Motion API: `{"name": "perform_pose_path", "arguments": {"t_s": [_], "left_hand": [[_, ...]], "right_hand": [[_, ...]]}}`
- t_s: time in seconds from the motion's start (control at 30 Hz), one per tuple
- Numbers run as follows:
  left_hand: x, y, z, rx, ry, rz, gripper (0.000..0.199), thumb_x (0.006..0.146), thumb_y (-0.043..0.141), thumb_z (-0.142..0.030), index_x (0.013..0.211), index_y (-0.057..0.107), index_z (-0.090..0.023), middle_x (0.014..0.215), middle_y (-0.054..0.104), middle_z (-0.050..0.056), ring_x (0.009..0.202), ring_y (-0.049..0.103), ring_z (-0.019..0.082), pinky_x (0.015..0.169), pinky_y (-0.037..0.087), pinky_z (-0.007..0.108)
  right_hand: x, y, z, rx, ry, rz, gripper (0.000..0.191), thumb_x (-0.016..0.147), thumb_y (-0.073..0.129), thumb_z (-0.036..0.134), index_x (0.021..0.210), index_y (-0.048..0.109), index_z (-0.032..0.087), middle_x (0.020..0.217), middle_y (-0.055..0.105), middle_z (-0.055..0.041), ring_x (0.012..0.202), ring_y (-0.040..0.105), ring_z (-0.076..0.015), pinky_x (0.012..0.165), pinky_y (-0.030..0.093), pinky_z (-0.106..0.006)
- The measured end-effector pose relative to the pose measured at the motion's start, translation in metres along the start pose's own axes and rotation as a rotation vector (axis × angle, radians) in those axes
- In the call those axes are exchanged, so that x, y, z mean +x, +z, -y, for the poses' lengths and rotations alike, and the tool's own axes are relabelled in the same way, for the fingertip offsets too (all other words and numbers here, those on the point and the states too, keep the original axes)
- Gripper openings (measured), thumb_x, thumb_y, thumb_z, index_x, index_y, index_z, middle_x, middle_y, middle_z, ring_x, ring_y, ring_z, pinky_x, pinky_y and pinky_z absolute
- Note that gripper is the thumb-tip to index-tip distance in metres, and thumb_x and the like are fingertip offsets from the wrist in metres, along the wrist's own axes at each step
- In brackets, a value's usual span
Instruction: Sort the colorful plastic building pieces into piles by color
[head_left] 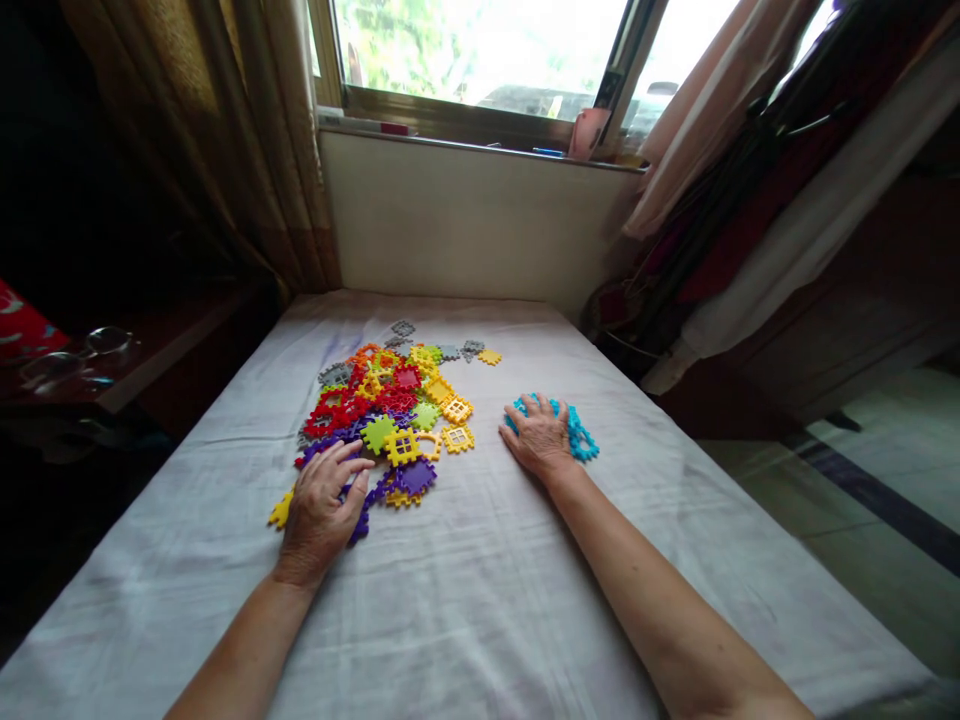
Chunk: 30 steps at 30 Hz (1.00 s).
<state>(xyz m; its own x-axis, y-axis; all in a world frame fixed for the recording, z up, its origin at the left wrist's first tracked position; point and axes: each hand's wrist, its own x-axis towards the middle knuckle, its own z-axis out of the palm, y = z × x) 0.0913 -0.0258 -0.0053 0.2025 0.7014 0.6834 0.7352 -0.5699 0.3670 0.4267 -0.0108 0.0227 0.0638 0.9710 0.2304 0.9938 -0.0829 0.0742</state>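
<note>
Many plastic interlocking tiles [379, 433] in red, yellow, purple, green, orange and grey lie heaped on the left half of the white-covered bed or table [450, 590]. At the near edge of that heap is my left hand [322, 505], its fingers apart and resting over purple tiles [414, 477]. My right hand [538, 437] lies spread on a separate small group of blue tiles [581, 437], right of the heap. The palm hides part of the blue group.
Glasses [109, 341] lie on a dark side table at left. Beyond the far edge are a pale wall [465, 215] and a window. A curtain [225, 150] hangs at left, clothes [810, 240] at right. A pink cup [589, 132] stands on the sill.
</note>
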Motion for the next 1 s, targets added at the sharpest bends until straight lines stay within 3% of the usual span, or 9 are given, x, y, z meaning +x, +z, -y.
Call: {"name": "perform_pose_path", "arguments": {"t_s": [0.3,0.47,0.63,0.73,0.8,0.9,1.0], "left_hand": [[-0.001,0.000,0.003,0.006,0.011,0.026,0.019,0.092,0.053,-0.032,0.097,0.069,-0.024,0.120,0.070,0.007,0.119,0.061,0.027,0.106,0.046,0.051],[0.000,-0.002,0.001,0.024,0.013,0.033,0.019,0.093,0.053,-0.032,0.097,0.069,-0.024,0.119,0.070,0.007,0.120,0.061,0.027,0.107,0.045,0.050],[0.000,-0.002,-0.002,0.014,-0.007,0.042,0.020,0.093,0.052,-0.033,0.096,0.069,-0.024,0.119,0.070,0.007,0.120,0.060,0.026,0.107,0.045,0.050],[0.000,-0.003,-0.004,0.021,-0.025,0.042,0.020,0.094,0.051,-0.033,0.096,0.069,-0.024,0.119,0.070,0.006,0.120,0.060,0.026,0.108,0.044,0.050],[0.000,-0.003,-0.004,0.028,-0.024,0.037,0.020,0.094,0.051,-0.032,0.096,0.069,-0.024,0.119,0.070,0.007,0.120,0.060,0.025,0.107,0.045,0.049],[0.001,-0.003,-0.004,0.038,-0.012,0.039,0.022,0.094,0.050,-0.033,0.096,0.069,-0.023,0.119,0.070,0.008,0.120,0.060,0.025,0.107,0.045,0.049],[0.000,-0.005,-0.008,0.065,0.013,0.071,0.023,0.094,0.051,-0.035,0.101,0.070,-0.024,0.121,0.070,0.008,0.122,0.058,0.027,0.110,0.040,0.053]], "right_hand": [[0.016,0.021,-0.061,0.003,0.105,-0.059,0.039,0.095,0.042,0.038,0.124,0.065,0.026,0.140,0.057,-0.0107,0.127,0.045,-0.0275,0.107,0.021,-0.050],[0.031,0.033,-0.083,-0.029,0.163,-0.109,0.037,0.093,0.042,0.037,0.116,0.068,0.024,0.135,0.061,-0.0114,0.122,0.047,-0.0296,0.105,0.020,-0.053],[0.042,0.036,-0.075,-0.079,0.125,-0.166,0.041,0.092,0.044,0.041,0.123,0.065,0.024,0.144,0.053,-0.0117,0.134,0.036,-0.0333,0.109,0.012,-0.060],[0.047,0.033,-0.068,-0.090,0.078,-0.074,0.039,0.095,0.041,0.042,0.114,0.069,0.024,0.137,0.059,-0.0096,0.136,0.035,-0.0336,0.110,0.011,-0.062],[0.050,0.030,-0.065,-0.100,0.124,-0.007,0.039,0.096,0.039,0.040,0.106,0.071,0.022,0.130,0.063,-0.0105,0.136,0.035,-0.0348,0.110,0.013,-0.064],[0.050,0.022,-0.052,-0.074,0.177,-0.048,0.035,0.095,0.043,0.036,0.109,0.071,0.020,0.135,0.060,-0.0123,0.137,0.034,-0.0355,0.110,0.014,-0.064],[0.039,0.011,-0.020,0.086,0.012,-0.093,0.033,0.093,0.049,0.033,0.116,0.069,0.023,0.137,0.060,-0.0107,0.134,0.041,-0.0316,0.111,0.023,-0.055]]}}
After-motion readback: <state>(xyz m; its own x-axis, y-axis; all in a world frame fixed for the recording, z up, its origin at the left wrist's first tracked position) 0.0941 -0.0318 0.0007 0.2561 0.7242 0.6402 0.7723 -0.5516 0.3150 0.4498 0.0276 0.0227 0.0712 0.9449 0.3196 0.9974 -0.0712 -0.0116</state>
